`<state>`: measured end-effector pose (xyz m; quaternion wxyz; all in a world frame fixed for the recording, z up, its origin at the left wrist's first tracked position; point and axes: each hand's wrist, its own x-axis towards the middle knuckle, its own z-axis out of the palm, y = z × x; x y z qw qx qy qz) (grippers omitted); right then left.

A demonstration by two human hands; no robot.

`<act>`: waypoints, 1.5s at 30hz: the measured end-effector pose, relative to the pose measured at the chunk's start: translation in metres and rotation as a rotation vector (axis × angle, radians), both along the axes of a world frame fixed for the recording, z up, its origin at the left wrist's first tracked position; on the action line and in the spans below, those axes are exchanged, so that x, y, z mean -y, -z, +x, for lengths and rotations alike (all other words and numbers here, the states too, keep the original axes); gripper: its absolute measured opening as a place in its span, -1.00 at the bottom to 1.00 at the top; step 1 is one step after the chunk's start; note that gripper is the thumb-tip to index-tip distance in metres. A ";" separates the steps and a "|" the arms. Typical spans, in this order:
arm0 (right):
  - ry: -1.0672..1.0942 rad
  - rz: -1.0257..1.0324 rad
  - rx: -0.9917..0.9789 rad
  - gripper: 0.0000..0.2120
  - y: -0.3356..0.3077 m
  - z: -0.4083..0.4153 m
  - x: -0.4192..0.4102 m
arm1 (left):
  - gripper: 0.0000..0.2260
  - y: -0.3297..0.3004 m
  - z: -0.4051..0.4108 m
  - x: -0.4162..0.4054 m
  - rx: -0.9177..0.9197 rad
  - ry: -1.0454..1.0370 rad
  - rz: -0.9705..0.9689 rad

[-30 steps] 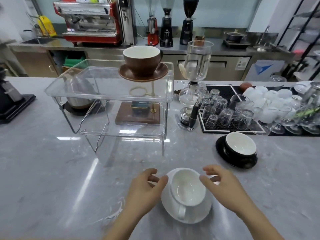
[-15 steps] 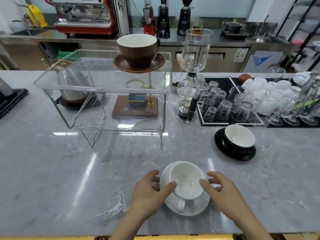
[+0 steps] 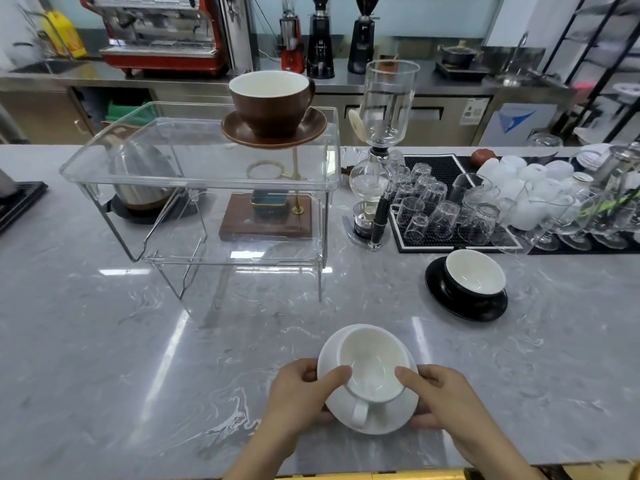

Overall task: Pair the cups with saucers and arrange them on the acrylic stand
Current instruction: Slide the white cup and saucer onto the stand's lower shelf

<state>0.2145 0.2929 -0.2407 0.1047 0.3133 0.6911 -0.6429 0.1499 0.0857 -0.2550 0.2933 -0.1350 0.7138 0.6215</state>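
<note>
Two tiers on the acrylic stand [image 3: 194,174] at 11 o'clock, with only the brown cup [image 3: 272,102] and saucer up top so far. Black cup [image 3: 474,275] waits paired at 2 o'clock. At 6, left hand [image 3: 298,396] and right hand [image 3: 446,400] curl under the white saucer [image 3: 377,419], thumbs steadying the white cup [image 3: 374,365], probably to carry both together.

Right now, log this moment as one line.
hands: left and right grip white saucer with cup | stand: brown set on top | black set: on counter
</note>
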 end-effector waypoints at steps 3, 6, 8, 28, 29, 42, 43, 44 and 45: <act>0.034 -0.003 -0.032 -0.71 0.003 0.001 0.001 | -0.70 0.000 -0.001 0.001 -0.001 -0.008 0.013; 0.051 0.000 -0.054 -0.74 0.003 0.001 0.003 | -0.72 0.000 -0.001 0.002 0.007 -0.014 0.033; 0.065 0.016 -0.079 -0.75 0.001 0.002 0.005 | -0.72 0.000 -0.001 0.003 0.010 -0.027 0.062; 0.019 0.097 -0.392 -0.78 -0.044 -0.015 0.019 | -0.47 -0.048 -0.008 0.028 -0.223 -0.126 0.285; 0.014 0.095 -0.410 -0.76 -0.048 -0.016 0.022 | -0.47 -0.052 -0.009 0.030 -0.244 -0.128 0.296; -0.062 0.134 -0.611 -0.52 -0.087 -0.030 0.044 | -0.46 -0.094 -0.008 0.058 -0.444 -0.189 0.340; -0.064 0.138 -0.620 -0.53 -0.089 -0.031 0.045 | -0.46 -0.098 -0.008 0.060 -0.461 -0.188 0.341; -0.067 0.138 -0.631 -0.55 -0.091 -0.033 0.046 | -0.46 -0.101 -0.008 0.063 -0.479 -0.188 0.343; -0.069 0.137 -0.639 -0.55 -0.094 -0.034 0.048 | -0.46 -0.105 -0.007 0.064 -0.493 -0.187 0.346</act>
